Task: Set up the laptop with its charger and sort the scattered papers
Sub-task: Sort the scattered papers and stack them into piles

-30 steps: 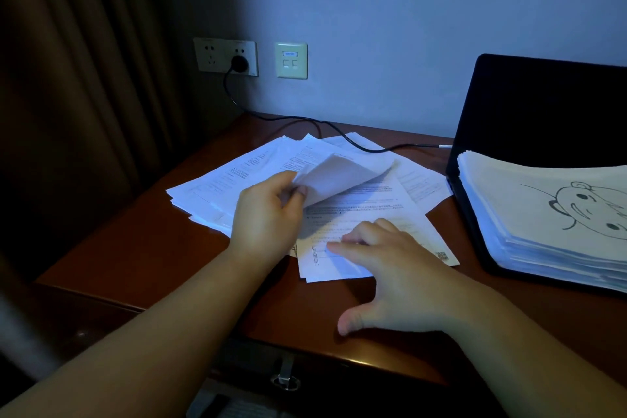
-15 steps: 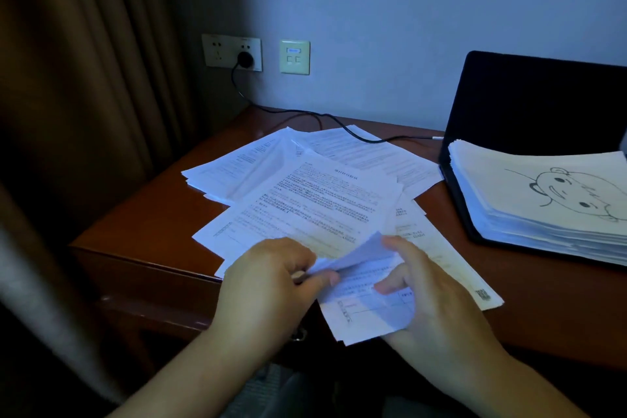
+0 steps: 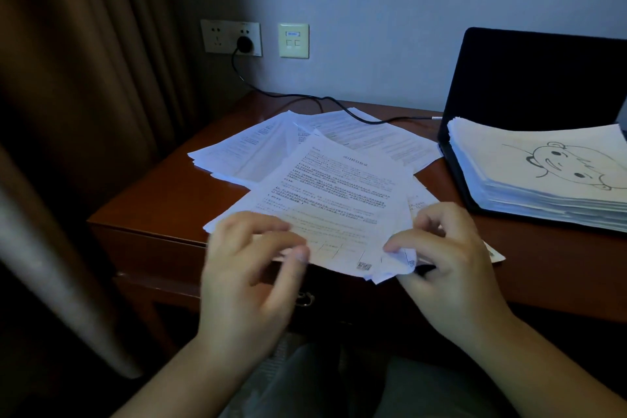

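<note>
right hand (image 3: 451, 258) pinching the near right corner of the printed sheets (image 3: 339, 204), thumb and curled fingers closed on the bent edge. left hand (image 3: 251, 268) blurred at the sheets' near left edge, fingers loosely curled; cannot tell whether gripping or only touching. sheets fanned over the near edge of the desk (image 3: 163, 200). laptop (image 3: 536, 78) open at right, paper stack (image 3: 543, 176) on its keyboard, charger cable (image 3: 339, 105) lying across the desk from the wall socket (image 3: 230, 37).
</note>
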A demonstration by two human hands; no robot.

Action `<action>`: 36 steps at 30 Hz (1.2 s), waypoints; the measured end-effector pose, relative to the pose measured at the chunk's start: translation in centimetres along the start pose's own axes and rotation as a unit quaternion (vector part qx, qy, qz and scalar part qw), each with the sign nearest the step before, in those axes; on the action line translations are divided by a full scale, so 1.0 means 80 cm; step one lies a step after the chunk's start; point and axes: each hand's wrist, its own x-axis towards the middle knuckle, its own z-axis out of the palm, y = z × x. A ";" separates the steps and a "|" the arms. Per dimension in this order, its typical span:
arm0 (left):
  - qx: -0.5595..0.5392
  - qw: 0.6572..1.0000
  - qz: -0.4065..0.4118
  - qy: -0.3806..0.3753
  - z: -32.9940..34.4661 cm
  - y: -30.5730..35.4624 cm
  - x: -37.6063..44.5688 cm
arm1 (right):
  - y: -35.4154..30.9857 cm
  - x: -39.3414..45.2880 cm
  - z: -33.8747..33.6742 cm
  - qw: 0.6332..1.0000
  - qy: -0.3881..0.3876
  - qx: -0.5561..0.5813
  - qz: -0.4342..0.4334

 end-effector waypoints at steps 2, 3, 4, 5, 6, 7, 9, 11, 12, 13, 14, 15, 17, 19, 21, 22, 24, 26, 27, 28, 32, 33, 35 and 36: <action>0.013 0.995 -0.056 0.087 -0.006 0.000 -0.004 | -0.003 0.005 -0.004 1.000 -0.027 0.005 -0.010; -0.014 0.989 -0.093 0.116 -0.009 0.002 -0.008 | -0.005 0.007 -0.006 0.999 -0.041 0.022 -0.010; -0.057 0.983 -0.123 0.128 -0.010 0.003 -0.015 | -0.007 0.009 -0.007 0.998 -0.047 0.042 0.001; -0.100 0.978 -0.140 0.117 -0.009 0.004 -0.023 | -0.010 0.011 -0.008 0.997 -0.046 0.060 0.024; -0.132 0.977 -0.146 0.084 -0.007 0.006 -0.033 | -0.012 0.012 -0.008 0.995 -0.042 0.071 0.055; -0.155 0.974 -0.160 0.033 -0.004 0.008 -0.042 | -0.014 0.013 -0.008 0.993 -0.037 0.077 0.082; -0.221 0.943 -0.238 -0.077 0.003 0.015 -0.052 | -0.019 0.014 -0.006 0.990 -0.020 0.083 0.111; -0.329 0.861 -0.361 -0.139 0.009 0.030 -0.043 | -0.026 0.016 -0.005 0.991 -0.006 0.080 0.104; -0.383 0.816 -0.404 -0.155 0.013 0.035 -0.037 | -0.030 0.016 -0.003 0.993 -0.005 0.073 0.092; -0.420 0.781 -0.433 -0.159 0.016 0.041 -0.028 | -0.034 0.015 -0.002 0.995 -0.005 0.061 0.079; -0.448 0.751 -0.459 -0.155 0.017 0.047 -0.018 | -0.037 0.015 0.000 0.997 -0.008 0.052 0.064; -0.470 0.724 -0.482 -0.149 0.018 0.052 -0.009 | -0.040 0.014 0.001 0.998 -0.010 0.046 0.047; -0.500 0.674 -0.522 -0.153 0.018 0.062 0.008 | -0.041 0.014 0.003 0.999 -0.024 0.040 0.010; -0.514 0.631 -0.555 -0.171 0.018 0.069 0.020 | -0.039 0.012 0.005 0.998 -0.046 0.020 -0.044; -0.526 0.599 -0.581 -0.164 0.016 0.073 0.027 | -0.040 0.011 0.007 0.993 -0.065 -0.006 -0.098; -0.534 0.588 -0.589 -0.151 0.015 0.075 0.029 | -0.042 0.010 0.007 0.991 -0.071 -0.012 -0.112; -0.538 0.576 -0.601 -0.131 0.013 0.078 0.033 | -0.043 0.011 0.005 0.989 -0.084 -0.011 -0.123; -0.518 0.586 -0.612 -0.118 0.013 0.074 0.033 | -0.042 0.013 0.001 0.982 -0.134 0.014 -0.133; -0.502 0.599 -0.613 -0.118 0.014 0.071 0.031 | -0.040 0.014 -0.003 0.976 -0.173 0.042 -0.127; -0.489 0.613 -0.608 -0.119 0.013 0.069 0.029 | -0.039 0.017 -0.008 0.969 -0.210 0.077 -0.102; -0.453 0.692 -0.557 -0.077 0.012 0.065 0.023 | -0.029 0.029 -0.032 0.935 -0.272 0.219 0.069; -0.448 0.711 -0.538 -0.066 0.012 0.064 0.023 | -0.027 0.032 -0.034 0.937 -0.240 0.230 0.105; -0.435 0.747 -0.500 -0.049 0.011 0.064 0.024 | -0.020 0.041 -0.033 0.958 -0.130 0.173 0.187; -0.424 0.763 -0.487 -0.036 0.012 0.063 0.024 | -0.015 0.048 -0.031 0.958 -0.089 0.137 0.234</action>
